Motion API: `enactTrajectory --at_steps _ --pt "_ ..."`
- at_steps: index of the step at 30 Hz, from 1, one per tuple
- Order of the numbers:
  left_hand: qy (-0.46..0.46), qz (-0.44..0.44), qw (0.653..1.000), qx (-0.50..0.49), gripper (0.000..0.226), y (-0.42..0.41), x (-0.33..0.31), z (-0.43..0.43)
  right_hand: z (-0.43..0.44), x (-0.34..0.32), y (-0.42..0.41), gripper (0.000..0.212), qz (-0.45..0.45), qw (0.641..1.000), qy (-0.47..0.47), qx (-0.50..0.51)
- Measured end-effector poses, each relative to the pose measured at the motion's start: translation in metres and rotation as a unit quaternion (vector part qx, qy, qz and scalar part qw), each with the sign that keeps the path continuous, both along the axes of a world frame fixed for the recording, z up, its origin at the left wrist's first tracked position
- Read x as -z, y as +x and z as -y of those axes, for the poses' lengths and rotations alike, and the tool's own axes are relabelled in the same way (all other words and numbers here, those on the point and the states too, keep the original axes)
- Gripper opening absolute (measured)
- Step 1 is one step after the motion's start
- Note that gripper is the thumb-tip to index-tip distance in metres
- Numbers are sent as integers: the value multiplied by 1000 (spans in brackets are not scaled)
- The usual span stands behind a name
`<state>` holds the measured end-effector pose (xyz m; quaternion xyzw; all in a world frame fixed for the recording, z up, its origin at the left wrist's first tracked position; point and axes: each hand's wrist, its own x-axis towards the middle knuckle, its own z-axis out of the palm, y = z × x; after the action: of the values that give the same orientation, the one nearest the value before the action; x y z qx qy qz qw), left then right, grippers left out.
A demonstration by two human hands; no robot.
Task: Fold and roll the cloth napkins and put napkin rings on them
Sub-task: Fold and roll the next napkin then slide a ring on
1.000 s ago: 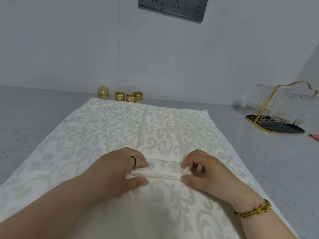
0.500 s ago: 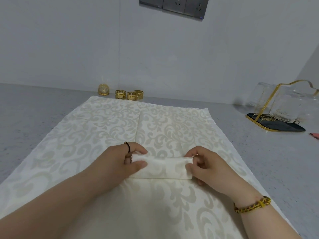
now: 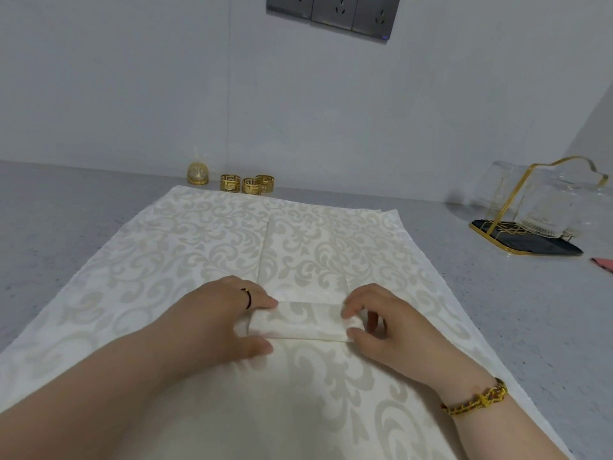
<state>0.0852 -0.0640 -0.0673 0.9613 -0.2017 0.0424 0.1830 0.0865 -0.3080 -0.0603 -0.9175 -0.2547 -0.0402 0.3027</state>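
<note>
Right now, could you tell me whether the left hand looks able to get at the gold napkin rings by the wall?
Probably yes: only flat cloth lies between the left hand and the gold napkin rings. It grips the napkin roll, though, and would have to let go.

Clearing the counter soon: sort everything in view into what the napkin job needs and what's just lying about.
For the job: half-rolled napkin, its ends gripped by the left hand and right hand; matching cloth spread beneath, likely; three gold napkin rings by the wall.

Lying about: gold dome ornament, glass rack, wall sockets, red scrap at right edge.
</note>
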Motion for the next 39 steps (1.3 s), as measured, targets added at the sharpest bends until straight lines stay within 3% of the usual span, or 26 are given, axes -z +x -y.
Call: enactTrajectory --at_steps 5,9,11,14,16,19,22,27,31,34,37,39 --pt "-44 32 998 -10 21 -1 -1 3 2 -4 -1 26 -11 999 -31 16" --pt "-246 -54 967 -37 15 -5 -2 1 2 -6 -1 11 -72 993 80 39" --pt "-282 -71 955 -53 13 -3 1 3 -1 -4 0 11 -95 987 121 45" --pt "-264 -24 960 -90 12 1 4 8 -5 1 4 15 -88 982 143 86" --pt "-219 28 970 -98 20 1 4 11 -7 2 5 20 -55 987 111 101" --pt "-162 82 982 -53 27 0 2 11 -10 2 5 30 -14 992 73 102" --pt "-123 68 990 2 22 3 2 5 -9 3 5 32 39 994 69 72" --pt "-48 36 998 19 71 7 6 -1 -1 -2 0 27 0 1000 -17 22" --pt "-29 72 997 -10 37 9 4 5 -4 -4 0 35 22 998 -51 33" --pt "-111 24 993 -27 10 2 0 3 -2 -5 -1 23 5 999 4 44" --pt "-277 -79 955 -68 5 -2 -1 2 -1 -5 0 14 -62 991 105 48" --pt "-306 -101 944 -74 5 0 2 5 -4 -2 3 12 -88 985 139 58"
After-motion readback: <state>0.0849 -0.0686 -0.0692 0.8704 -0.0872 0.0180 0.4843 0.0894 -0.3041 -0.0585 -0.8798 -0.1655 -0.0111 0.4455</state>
